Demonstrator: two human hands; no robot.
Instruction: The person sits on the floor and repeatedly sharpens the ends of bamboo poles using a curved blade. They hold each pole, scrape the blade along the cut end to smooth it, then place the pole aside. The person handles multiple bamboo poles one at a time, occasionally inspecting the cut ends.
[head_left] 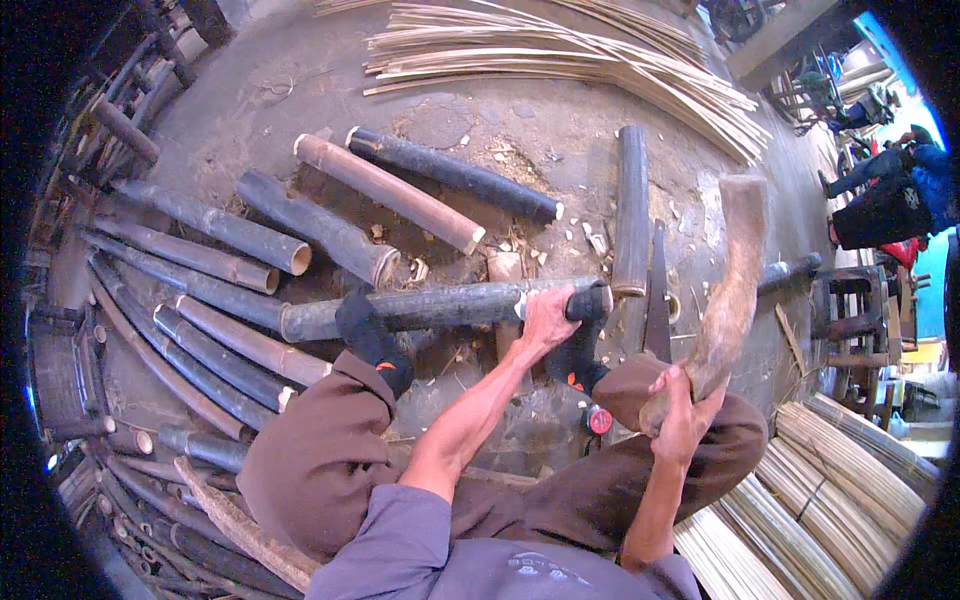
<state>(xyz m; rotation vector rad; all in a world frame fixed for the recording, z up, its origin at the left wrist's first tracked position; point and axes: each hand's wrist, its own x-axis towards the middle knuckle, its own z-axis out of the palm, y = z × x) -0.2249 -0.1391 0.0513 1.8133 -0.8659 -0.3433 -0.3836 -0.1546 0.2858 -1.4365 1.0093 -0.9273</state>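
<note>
My left hand (548, 318) rests closed over a dark bamboo pole (430, 308), near its right end. That pole lies crosswise in front of me, between my two dark-covered feet. Whether a small tool is also under the left fingers is hidden. My right hand (680, 410) is wrapped around the narrow lower end of a curved wooden club (728, 290). The club stands raised above my right knee, its thick end pointing away from me and apart from the pole.
Cut bamboo lengths (390, 190) lie ahead and to the left. A dark saw blade (657, 290) is beside an upright-pointing bamboo piece (631, 210). Split strips (560, 60) lie at the back, bundled strips (840, 480) at right. A person (890, 190) sits far right.
</note>
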